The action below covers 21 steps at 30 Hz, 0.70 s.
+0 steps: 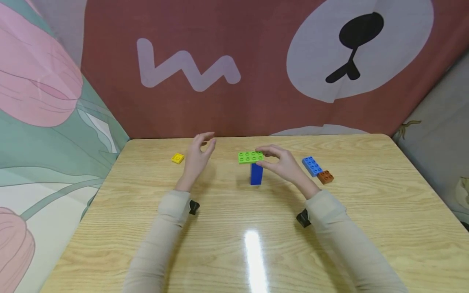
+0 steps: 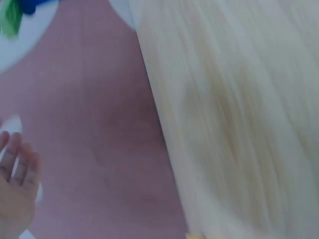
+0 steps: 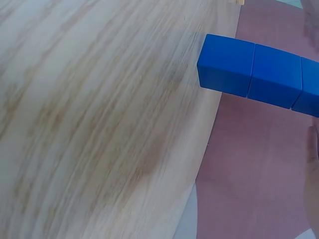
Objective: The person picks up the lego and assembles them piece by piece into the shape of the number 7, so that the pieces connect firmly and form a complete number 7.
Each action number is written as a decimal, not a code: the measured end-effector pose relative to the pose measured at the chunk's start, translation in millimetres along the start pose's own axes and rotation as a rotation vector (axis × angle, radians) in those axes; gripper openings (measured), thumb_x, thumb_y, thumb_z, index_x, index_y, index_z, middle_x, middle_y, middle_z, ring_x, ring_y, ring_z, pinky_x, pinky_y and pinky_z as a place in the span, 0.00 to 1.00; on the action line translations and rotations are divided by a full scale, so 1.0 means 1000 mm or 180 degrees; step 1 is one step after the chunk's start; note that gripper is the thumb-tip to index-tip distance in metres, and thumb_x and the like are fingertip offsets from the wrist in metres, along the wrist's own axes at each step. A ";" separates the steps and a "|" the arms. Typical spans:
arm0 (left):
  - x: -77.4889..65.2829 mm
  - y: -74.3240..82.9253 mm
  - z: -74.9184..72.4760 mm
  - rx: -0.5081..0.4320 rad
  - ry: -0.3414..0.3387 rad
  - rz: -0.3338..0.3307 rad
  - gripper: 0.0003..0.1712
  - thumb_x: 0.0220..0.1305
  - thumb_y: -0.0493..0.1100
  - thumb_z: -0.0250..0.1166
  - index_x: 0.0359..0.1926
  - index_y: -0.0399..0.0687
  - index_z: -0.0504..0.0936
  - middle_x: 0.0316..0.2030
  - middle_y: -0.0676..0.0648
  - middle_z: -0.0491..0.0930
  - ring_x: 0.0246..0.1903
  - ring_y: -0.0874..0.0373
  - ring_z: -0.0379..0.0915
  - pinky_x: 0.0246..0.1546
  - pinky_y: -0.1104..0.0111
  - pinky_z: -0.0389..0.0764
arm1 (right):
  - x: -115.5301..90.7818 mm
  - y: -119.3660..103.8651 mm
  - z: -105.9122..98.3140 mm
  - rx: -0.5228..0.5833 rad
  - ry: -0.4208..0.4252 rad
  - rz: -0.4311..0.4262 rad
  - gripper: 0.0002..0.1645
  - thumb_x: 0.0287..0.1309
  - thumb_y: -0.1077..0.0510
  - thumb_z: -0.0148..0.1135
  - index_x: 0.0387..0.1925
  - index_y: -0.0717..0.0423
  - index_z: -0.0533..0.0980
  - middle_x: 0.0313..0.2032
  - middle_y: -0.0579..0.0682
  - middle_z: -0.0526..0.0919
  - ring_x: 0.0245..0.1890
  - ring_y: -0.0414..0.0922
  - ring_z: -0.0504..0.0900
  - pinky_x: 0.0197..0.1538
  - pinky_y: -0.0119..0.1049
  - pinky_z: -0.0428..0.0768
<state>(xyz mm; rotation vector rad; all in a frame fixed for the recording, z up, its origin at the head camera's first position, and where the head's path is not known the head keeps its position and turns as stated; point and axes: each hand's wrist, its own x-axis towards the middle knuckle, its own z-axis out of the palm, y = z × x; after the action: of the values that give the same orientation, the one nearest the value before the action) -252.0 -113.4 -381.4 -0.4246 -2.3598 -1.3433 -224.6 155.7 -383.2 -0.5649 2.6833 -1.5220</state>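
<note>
A blue stack of blocks [image 1: 256,175] stands upright on the table, its stacked blocks [image 3: 249,72] seen close up in the right wrist view. Across its top lies a lime-green eight-stud brick [image 1: 246,157], which overhangs to the left. My right hand [image 1: 283,162] pinches the right end of this brick between thumb and fingers. My left hand [image 1: 197,158] is raised to the left of the stack, holding nothing, thumb and fingers apart. In the left wrist view the fingers of that hand [image 2: 17,189] look fairly straight.
Beyond my left hand lies a small yellow brick [image 1: 177,158]. To the right of my right hand are a lighter blue brick [image 1: 312,166] and a brown brick [image 1: 325,177], end to end. A printed cloth [image 1: 256,110] hangs behind the table's [image 1: 227,244] far edge.
</note>
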 end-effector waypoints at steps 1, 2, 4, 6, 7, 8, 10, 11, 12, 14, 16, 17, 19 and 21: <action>0.002 -0.005 -0.005 -0.0022 0.0071 -0.0090 0.18 0.69 0.43 0.58 0.55 0.39 0.77 0.51 0.37 0.78 0.53 0.45 0.73 0.58 0.53 0.76 | 0.000 0.000 0.000 0.0007 -0.0012 0.0020 0.25 0.58 0.54 0.66 0.57 0.50 0.76 0.57 0.52 0.78 0.58 0.53 0.75 0.61 0.54 0.74; 0.003 -0.011 -0.010 -0.0043 0.0110 -0.0185 0.18 0.68 0.42 0.58 0.56 0.38 0.77 0.51 0.36 0.77 0.53 0.43 0.73 0.58 0.52 0.76 | 0.000 0.000 0.000 0.0011 -0.0021 0.0033 0.24 0.58 0.53 0.66 0.57 0.50 0.75 0.57 0.52 0.78 0.58 0.53 0.75 0.61 0.54 0.75; 0.004 -0.022 -0.019 -0.0106 0.0176 -0.0360 0.19 0.67 0.41 0.59 0.56 0.37 0.76 0.52 0.33 0.77 0.53 0.41 0.72 0.57 0.51 0.76 | 0.000 0.000 0.000 0.0014 -0.0031 0.0055 0.25 0.58 0.52 0.65 0.58 0.49 0.75 0.56 0.51 0.78 0.59 0.53 0.75 0.61 0.54 0.75; 0.004 -0.032 -0.027 -0.0102 0.0238 -0.0547 0.19 0.67 0.39 0.60 0.57 0.37 0.76 0.52 0.33 0.76 0.53 0.40 0.73 0.57 0.52 0.77 | 0.000 0.000 0.000 0.0020 -0.0036 0.0070 0.25 0.59 0.52 0.65 0.58 0.50 0.75 0.56 0.51 0.78 0.59 0.53 0.74 0.61 0.53 0.75; 0.004 -0.036 -0.031 -0.0095 0.0250 -0.0651 0.19 0.66 0.38 0.60 0.57 0.37 0.75 0.52 0.33 0.76 0.53 0.41 0.73 0.58 0.53 0.77 | 0.000 0.000 0.000 0.0025 -0.0038 0.0072 0.25 0.59 0.52 0.65 0.58 0.51 0.75 0.56 0.51 0.78 0.59 0.53 0.74 0.61 0.53 0.75; 0.004 -0.040 -0.034 -0.0092 0.0254 -0.0747 0.20 0.66 0.38 0.60 0.58 0.37 0.75 0.52 0.33 0.76 0.53 0.41 0.73 0.58 0.53 0.76 | 0.000 0.000 0.000 0.0028 -0.0037 0.0077 0.25 0.59 0.52 0.65 0.58 0.51 0.75 0.57 0.52 0.78 0.59 0.53 0.74 0.61 0.53 0.75; 0.003 -0.047 -0.039 -0.0069 0.0314 -0.0892 0.20 0.65 0.36 0.61 0.58 0.37 0.75 0.52 0.33 0.76 0.52 0.42 0.74 0.57 0.56 0.77 | 0.000 0.000 0.001 0.0054 -0.0036 0.0093 0.26 0.59 0.53 0.65 0.59 0.53 0.74 0.57 0.52 0.77 0.59 0.53 0.74 0.62 0.53 0.75; 0.003 -0.050 -0.042 -0.0046 0.0333 -0.0953 0.20 0.64 0.35 0.61 0.58 0.37 0.75 0.52 0.33 0.77 0.52 0.42 0.74 0.57 0.56 0.77 | 0.000 0.000 0.001 0.0065 -0.0038 0.0104 0.26 0.59 0.53 0.65 0.59 0.53 0.74 0.57 0.52 0.77 0.59 0.53 0.74 0.62 0.53 0.74; 0.002 -0.053 -0.044 -0.0049 0.0348 -0.1016 0.21 0.64 0.35 0.61 0.58 0.36 0.75 0.52 0.33 0.77 0.52 0.42 0.74 0.57 0.56 0.77 | 0.000 0.000 0.001 0.0079 -0.0040 0.0115 0.26 0.59 0.53 0.65 0.59 0.53 0.74 0.58 0.52 0.77 0.59 0.53 0.74 0.62 0.54 0.74; 0.001 -0.060 -0.047 -0.0035 0.0387 -0.1123 0.21 0.64 0.34 0.61 0.58 0.36 0.75 0.52 0.32 0.77 0.52 0.42 0.74 0.57 0.56 0.77 | 0.000 0.000 0.001 0.0113 -0.0041 0.0132 0.26 0.59 0.53 0.65 0.58 0.53 0.74 0.58 0.52 0.77 0.59 0.53 0.74 0.62 0.55 0.74; 0.000 -0.066 -0.050 -0.0026 0.0410 -0.1220 0.22 0.63 0.34 0.61 0.58 0.35 0.74 0.52 0.32 0.77 0.52 0.42 0.74 0.57 0.56 0.77 | 0.000 0.001 0.001 0.0131 -0.0042 0.0139 0.26 0.59 0.53 0.65 0.58 0.52 0.74 0.58 0.52 0.77 0.59 0.53 0.74 0.62 0.56 0.74; 0.000 -0.069 -0.052 -0.0008 0.0408 -0.1260 0.22 0.63 0.34 0.61 0.58 0.34 0.74 0.53 0.32 0.76 0.52 0.42 0.74 0.57 0.56 0.77 | 0.000 0.001 0.001 0.0139 -0.0044 0.0145 0.25 0.59 0.53 0.65 0.58 0.51 0.75 0.58 0.52 0.77 0.59 0.53 0.74 0.62 0.56 0.74; -0.002 -0.074 -0.055 -0.0002 0.0394 -0.1333 0.23 0.63 0.34 0.61 0.59 0.33 0.73 0.53 0.31 0.76 0.52 0.42 0.73 0.58 0.57 0.76 | 0.000 0.001 0.002 0.0148 -0.0042 0.0139 0.25 0.58 0.53 0.65 0.58 0.50 0.75 0.58 0.52 0.77 0.59 0.53 0.74 0.62 0.56 0.74; -0.003 -0.079 -0.057 0.0025 0.0360 -0.1391 0.23 0.63 0.33 0.61 0.59 0.32 0.72 0.54 0.31 0.75 0.52 0.42 0.72 0.58 0.56 0.76 | 0.001 0.001 0.001 0.0148 -0.0039 0.0133 0.25 0.59 0.53 0.65 0.58 0.50 0.75 0.58 0.52 0.77 0.59 0.53 0.74 0.62 0.56 0.74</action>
<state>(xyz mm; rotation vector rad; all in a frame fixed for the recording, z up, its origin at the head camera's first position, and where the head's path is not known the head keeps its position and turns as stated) -273.4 -202.4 -415.4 0.1809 -2.4475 -1.4917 -225.3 154.9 -384.9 -0.5113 2.6258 -1.5604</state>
